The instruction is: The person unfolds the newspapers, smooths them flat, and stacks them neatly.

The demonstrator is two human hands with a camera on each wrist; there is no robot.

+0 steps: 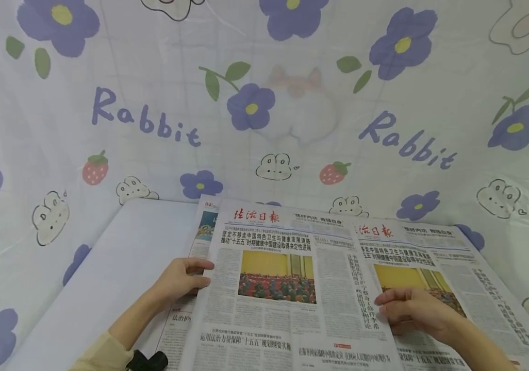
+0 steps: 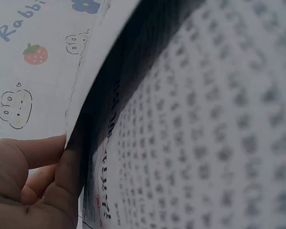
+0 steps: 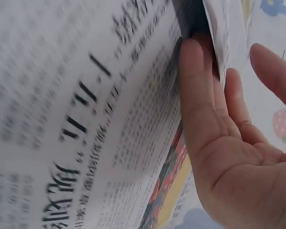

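A newspaper (image 1: pixel 334 278) with a red masthead and a crowd photo lies in front of me, over other newspaper sheets. My left hand (image 1: pixel 182 281) pinches its left edge; the left wrist view shows the thumb and a finger (image 2: pixel 69 174) at that edge, which is lifted and bowed. At the right edge, my right hand (image 1: pixel 415 312) has its fingers fairly straight. The right wrist view shows some fingers (image 3: pixel 193 71) tucked at the paper's edge, while another digit stands apart from it. A second newspaper (image 1: pixel 455 263) with the same front page lies on the right, partly behind the right hand.
Another printed sheet (image 1: pixel 171 335) shows from underneath on the left. The white table (image 1: pixel 102 278) extends left of the papers. Behind stands a pale curtain (image 1: pixel 162 165) with flowers, rabbits and strawberries. A dark strap or device (image 1: pixel 148 360) sits at the left wrist.
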